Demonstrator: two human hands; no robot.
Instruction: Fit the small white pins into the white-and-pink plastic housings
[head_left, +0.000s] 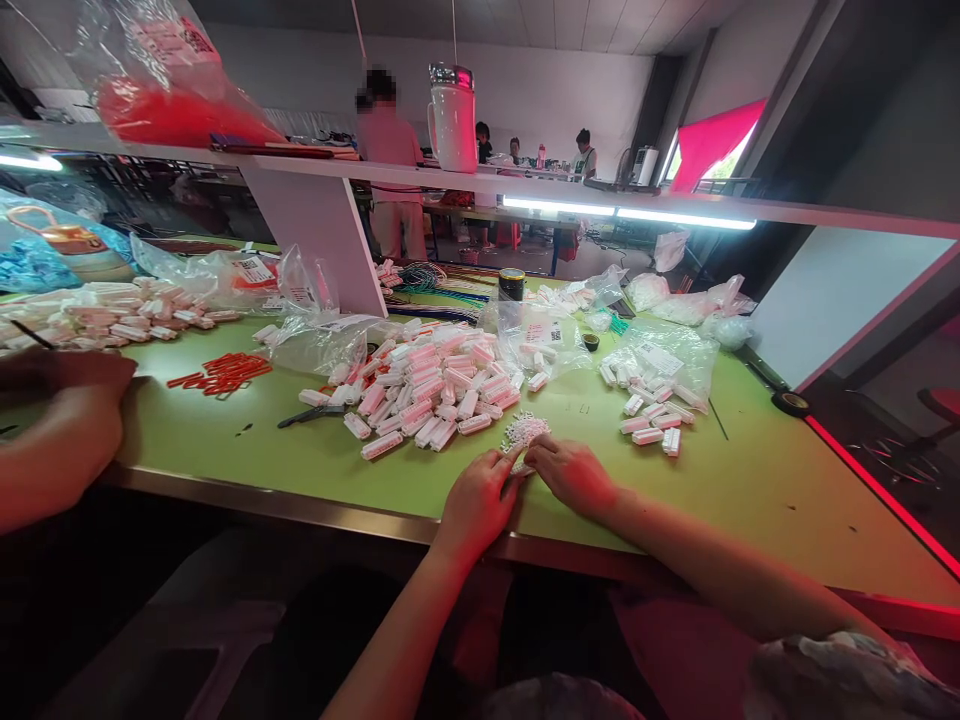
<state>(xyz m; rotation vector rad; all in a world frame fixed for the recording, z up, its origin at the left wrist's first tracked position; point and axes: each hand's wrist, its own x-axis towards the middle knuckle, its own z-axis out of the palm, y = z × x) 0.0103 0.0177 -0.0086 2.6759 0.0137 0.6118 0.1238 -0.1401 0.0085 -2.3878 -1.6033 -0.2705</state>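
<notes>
Close together, left hand (476, 500) and right hand (574, 472) pinch a small white plastic piece (520, 466), fingers curled on it, just nearside of the little white parts heap (525, 430). Bare green bench (750, 480) lies rightward of the heap; metal front edge (300, 505) near.

No legible text on bag labels (253, 270)
</notes>
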